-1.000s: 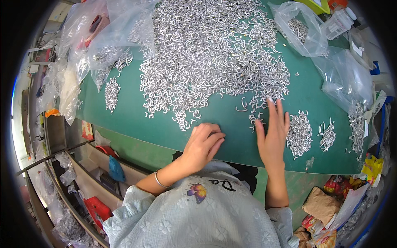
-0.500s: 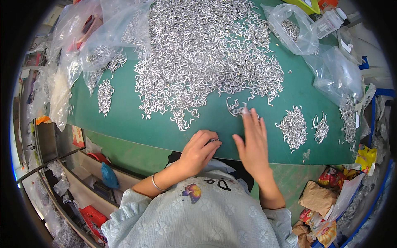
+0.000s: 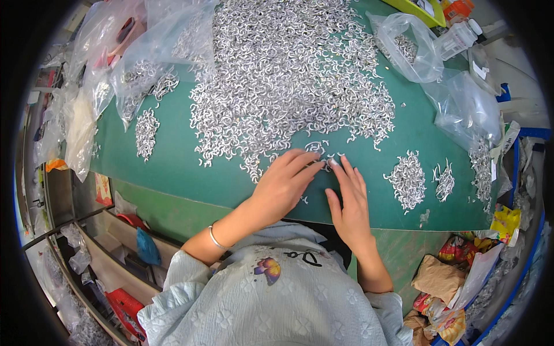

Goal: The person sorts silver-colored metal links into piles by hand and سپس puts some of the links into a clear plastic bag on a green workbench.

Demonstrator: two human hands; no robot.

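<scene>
A wide heap of small curved silver metal pieces [image 3: 271, 75] covers the middle of the green tabletop [image 3: 173, 167]. In front of its near edge lies a small loose group of these curved pieces [image 3: 316, 146]. My left hand [image 3: 283, 183] reaches to this group, fingers stretched out and fingertips at the pieces. From the right, my right hand [image 3: 350, 202] meets the same group, its fingers extended and thumb apart. Both hands look open, and their fingertips partly hide the pieces. A stray piece [image 3: 304, 200] lies under the left hand near the table's front edge.
Smaller piles sit at the right [image 3: 406, 181] and left [image 3: 147, 134], with a little pile [image 3: 444, 182] farther right. Clear plastic bags [image 3: 470, 106] flank the heap. A clear bottle [image 3: 459, 39] and yellow tray [image 3: 424, 11] stand at the far right. Drawers [image 3: 130, 242] are at left.
My left hand has moved forward and right from the table's front edge to the loose pieces, uncurling its fingers. My right hand has shifted slightly down and left.
</scene>
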